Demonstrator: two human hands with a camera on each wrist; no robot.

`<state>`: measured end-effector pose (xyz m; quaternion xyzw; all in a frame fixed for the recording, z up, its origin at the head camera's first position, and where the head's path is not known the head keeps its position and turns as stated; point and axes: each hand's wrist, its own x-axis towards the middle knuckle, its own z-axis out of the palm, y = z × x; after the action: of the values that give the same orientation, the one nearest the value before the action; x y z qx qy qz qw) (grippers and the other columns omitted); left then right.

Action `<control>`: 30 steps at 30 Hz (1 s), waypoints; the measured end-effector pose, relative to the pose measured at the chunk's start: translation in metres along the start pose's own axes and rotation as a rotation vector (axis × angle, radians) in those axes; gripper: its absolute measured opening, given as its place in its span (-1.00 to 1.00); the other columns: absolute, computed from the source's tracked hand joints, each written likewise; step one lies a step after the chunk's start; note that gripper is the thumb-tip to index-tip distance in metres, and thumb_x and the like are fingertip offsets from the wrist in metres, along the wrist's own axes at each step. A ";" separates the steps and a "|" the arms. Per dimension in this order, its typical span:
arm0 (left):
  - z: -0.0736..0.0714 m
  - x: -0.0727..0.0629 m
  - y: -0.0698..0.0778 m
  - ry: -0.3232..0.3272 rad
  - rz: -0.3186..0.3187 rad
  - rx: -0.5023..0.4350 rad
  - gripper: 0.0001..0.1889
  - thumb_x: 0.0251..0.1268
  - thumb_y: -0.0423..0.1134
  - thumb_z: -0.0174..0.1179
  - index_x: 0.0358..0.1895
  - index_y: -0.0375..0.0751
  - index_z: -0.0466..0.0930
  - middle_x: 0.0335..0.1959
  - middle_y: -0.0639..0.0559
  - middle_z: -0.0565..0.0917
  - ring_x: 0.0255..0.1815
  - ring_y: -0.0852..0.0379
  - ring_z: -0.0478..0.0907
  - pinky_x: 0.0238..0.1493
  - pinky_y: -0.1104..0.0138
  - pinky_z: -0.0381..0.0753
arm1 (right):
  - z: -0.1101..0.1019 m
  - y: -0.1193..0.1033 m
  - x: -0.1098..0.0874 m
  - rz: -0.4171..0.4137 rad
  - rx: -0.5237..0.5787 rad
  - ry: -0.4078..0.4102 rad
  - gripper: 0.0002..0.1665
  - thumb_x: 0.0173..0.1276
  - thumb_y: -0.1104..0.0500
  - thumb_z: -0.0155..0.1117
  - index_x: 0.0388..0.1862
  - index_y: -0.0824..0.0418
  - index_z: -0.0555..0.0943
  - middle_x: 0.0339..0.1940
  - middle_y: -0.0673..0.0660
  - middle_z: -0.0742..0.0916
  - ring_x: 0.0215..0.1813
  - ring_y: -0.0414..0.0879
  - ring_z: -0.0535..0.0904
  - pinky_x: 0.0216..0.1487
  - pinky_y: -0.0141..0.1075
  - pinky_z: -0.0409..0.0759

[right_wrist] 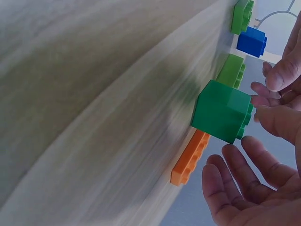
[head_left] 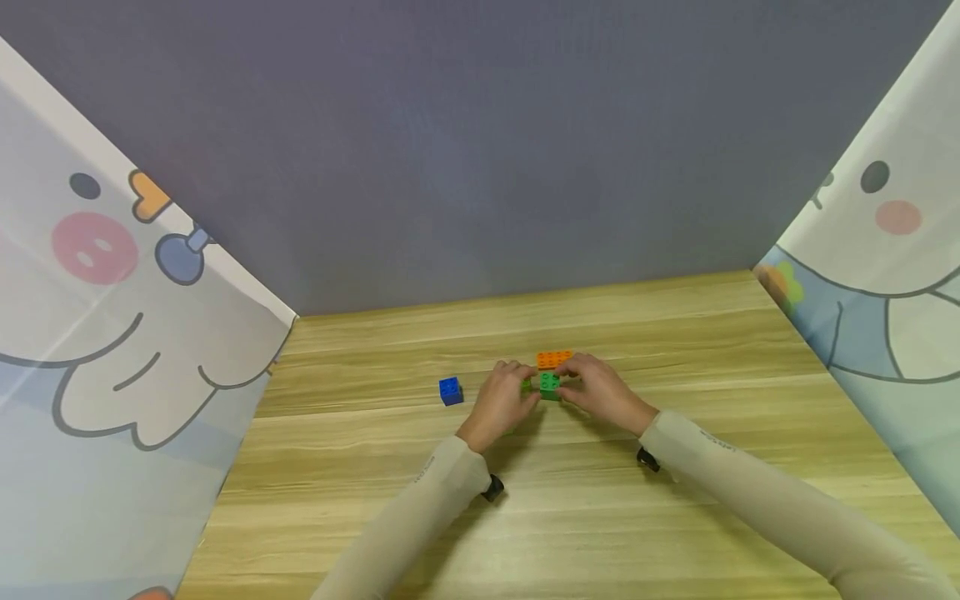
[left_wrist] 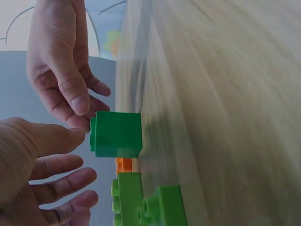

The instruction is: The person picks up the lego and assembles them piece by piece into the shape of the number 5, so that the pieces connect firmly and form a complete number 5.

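Note:
A dark green brick (head_left: 550, 386) with studs on top stands on the wooden table between the two hands. At its right side is my right hand (head_left: 603, 393), thumb and fingers apart; in the right wrist view the fingertips (right_wrist: 244, 141) lie close to the studded top. Whether they touch it I cannot tell. My left hand (head_left: 498, 402) hovers left of that brick, fingers spread and loosely bent around nothing. Below the left fingers, two light green bricks show in the left wrist view: a long one (left_wrist: 130, 195) and a second one (left_wrist: 171, 205) nearer the camera.
A flat orange brick (head_left: 552, 359) lies just behind the dark green one. The blue brick (head_left: 450, 391) stands to the left of the left hand. A grey wall (head_left: 480, 167) rises behind the table (head_left: 585, 533), with cartoon-printed panels at both sides.

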<state>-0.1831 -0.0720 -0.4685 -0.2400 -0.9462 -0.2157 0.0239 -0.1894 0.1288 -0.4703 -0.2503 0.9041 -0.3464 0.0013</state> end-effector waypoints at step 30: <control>0.012 0.005 0.005 -0.012 -0.019 -0.008 -0.73 0.22 -0.24 0.30 -0.04 -0.20 0.56 -0.13 0.01 0.57 -0.13 0.10 0.46 -0.12 0.32 0.50 | 0.007 0.004 0.005 -0.008 0.018 0.010 -0.76 0.15 0.26 0.44 -0.18 0.24 0.65 -0.22 0.07 0.69 -0.16 0.01 0.61 -0.13 -0.12 0.58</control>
<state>-0.1845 -0.0605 -0.4760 -0.2323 -0.9477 -0.2181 0.0154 -0.1942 0.1249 -0.4775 -0.2522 0.8999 -0.3558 -0.0026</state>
